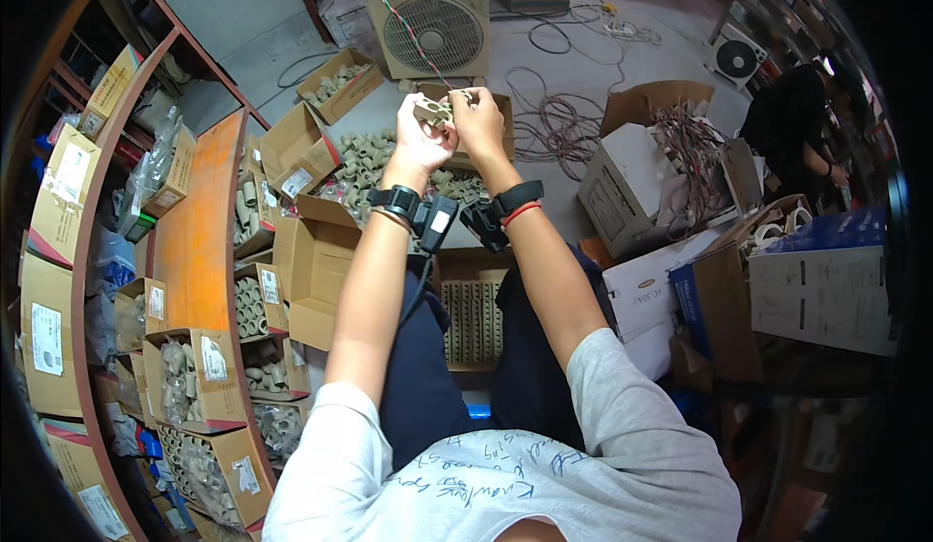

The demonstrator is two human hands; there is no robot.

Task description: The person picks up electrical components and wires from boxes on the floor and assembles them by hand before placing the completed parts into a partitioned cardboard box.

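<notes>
Both of my hands are raised together in front of me, close to a fan-type unit. In my left hand [421, 143] lies a beige plastic fitting [430, 110] with rounded openings, held by closed fingers. Against it, my right hand [482, 126] has its fingers bent round the other end of the beige pieces; its fingertips are partly hidden. A twisted red, green and white wire [406, 29] comes down from above to the hands. Between my knees stands a carton holding neat rows of similar beige fittings [473, 320]. Loose beige pipe fittings [365, 165] lie heaped beyond my left wrist.
Open cartons [321, 275] and an orange-topped shelf [199, 231] with boxes of fittings stand at left. Ahead is the beige fan unit [432, 32]. Tangled cables [559, 134] lie on the floor, near a white box of wires [627, 187]. Another person [802, 119] bends at far right.
</notes>
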